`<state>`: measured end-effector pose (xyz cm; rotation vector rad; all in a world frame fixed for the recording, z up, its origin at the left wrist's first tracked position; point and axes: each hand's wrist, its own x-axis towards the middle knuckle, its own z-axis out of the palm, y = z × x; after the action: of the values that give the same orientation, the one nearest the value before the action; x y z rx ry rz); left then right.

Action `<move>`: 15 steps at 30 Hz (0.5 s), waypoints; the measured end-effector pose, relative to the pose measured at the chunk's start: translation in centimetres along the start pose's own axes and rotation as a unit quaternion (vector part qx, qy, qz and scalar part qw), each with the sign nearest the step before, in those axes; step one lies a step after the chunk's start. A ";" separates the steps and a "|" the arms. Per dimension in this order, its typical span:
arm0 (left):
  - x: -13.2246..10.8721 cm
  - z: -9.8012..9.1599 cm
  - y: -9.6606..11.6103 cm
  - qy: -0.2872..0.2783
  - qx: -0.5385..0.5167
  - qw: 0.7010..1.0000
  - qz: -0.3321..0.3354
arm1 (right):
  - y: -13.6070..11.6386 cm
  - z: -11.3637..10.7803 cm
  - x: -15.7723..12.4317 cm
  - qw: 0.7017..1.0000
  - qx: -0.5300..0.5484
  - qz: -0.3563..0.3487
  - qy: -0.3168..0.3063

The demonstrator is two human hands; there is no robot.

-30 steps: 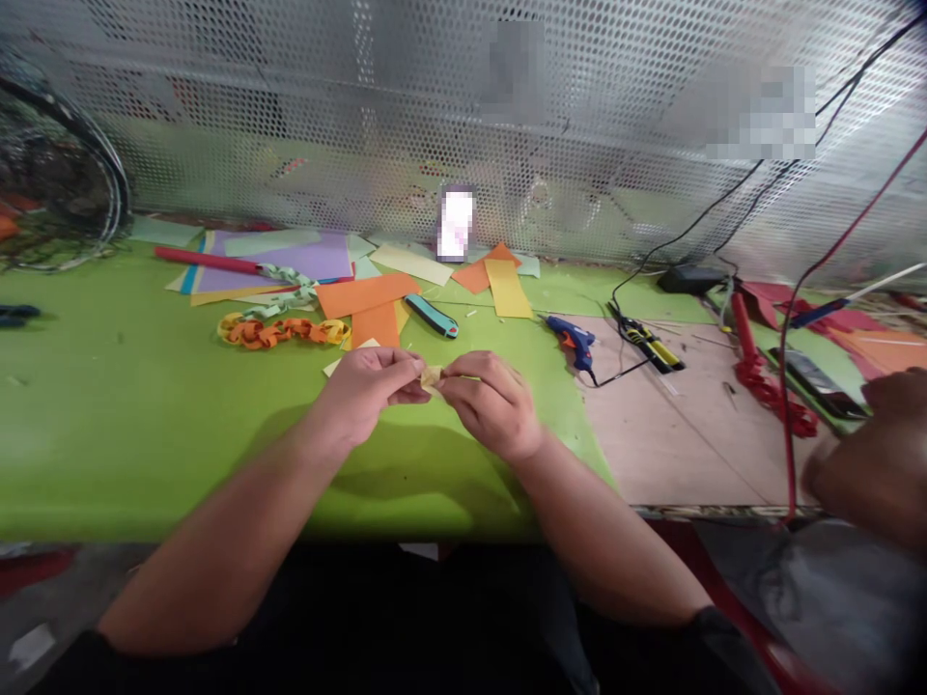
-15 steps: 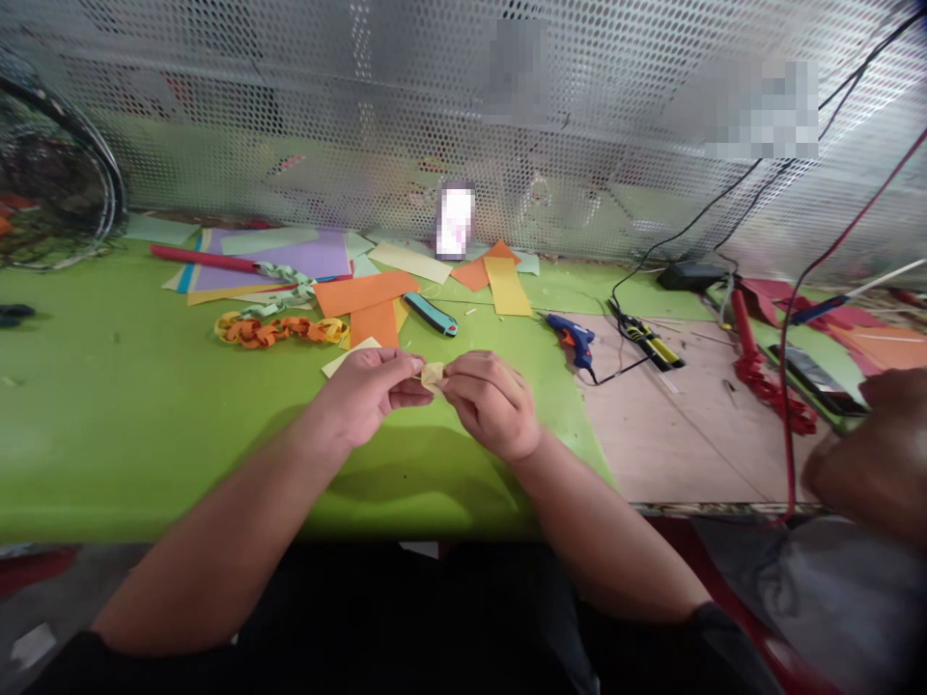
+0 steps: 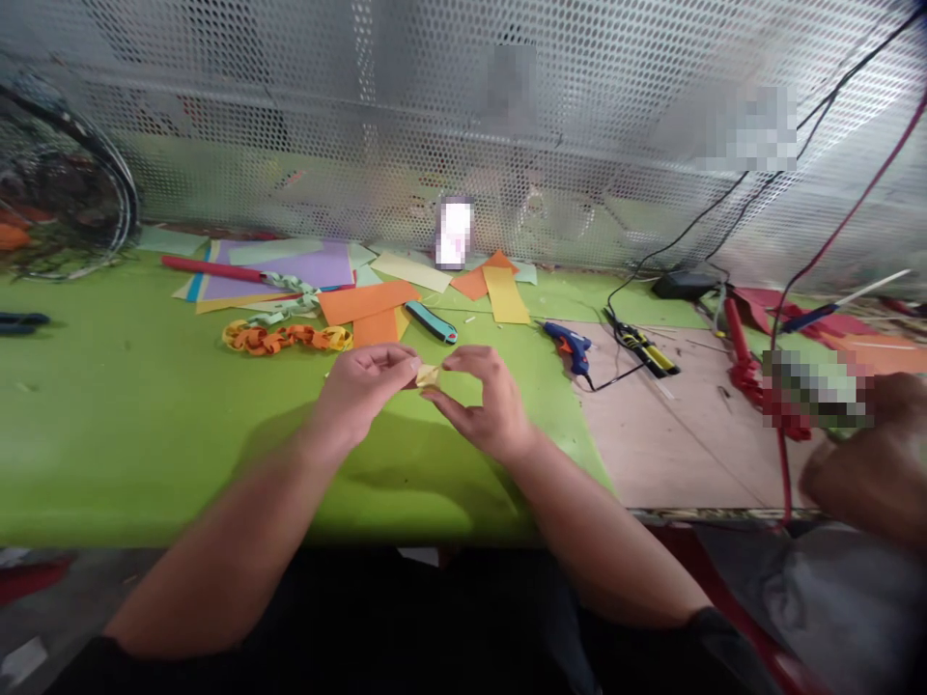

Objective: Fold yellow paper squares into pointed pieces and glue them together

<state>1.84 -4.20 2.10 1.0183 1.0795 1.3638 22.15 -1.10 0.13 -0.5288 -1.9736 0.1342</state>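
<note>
Head view: the left hand (image 3: 360, 391) pinches a small folded yellow paper piece (image 3: 427, 375), long axis running left-right, with the loosely open right hand (image 3: 487, 396) just beside it.

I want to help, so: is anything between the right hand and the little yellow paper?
No, nothing visible stands in the way. The right hand is just apart from the small folded yellow paper, which the left hand pinches from the other side.
</note>
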 end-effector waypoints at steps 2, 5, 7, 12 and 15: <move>0.1 -0.3 -0.3 0.008 0.039 0.998 0.047 | -0.1 0.2 0.3 0.997 0.053 0.059 -0.024; 0.2 -0.4 -0.5 -0.001 0.080 0.994 0.078 | 0.0 0.4 0.5 0.982 0.126 0.129 -0.049; 0.4 -0.4 -0.3 0.008 0.075 0.994 0.079 | 0.3 0.6 0.4 0.967 0.167 0.185 -0.050; 0.9 -0.8 1.8 0.029 -0.096 0.991 0.086 | 1.9 0.5 -0.1 0.916 0.188 0.338 -0.111; 0.8 -1.2 3.1 0.029 -0.107 0.988 0.103 | 3.1 0.6 -0.8 0.885 0.135 0.380 -0.232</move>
<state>-0.10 -3.55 4.82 0.9552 0.8643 1.6468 22.80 1.42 -1.79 -1.1416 -2.0348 1.0990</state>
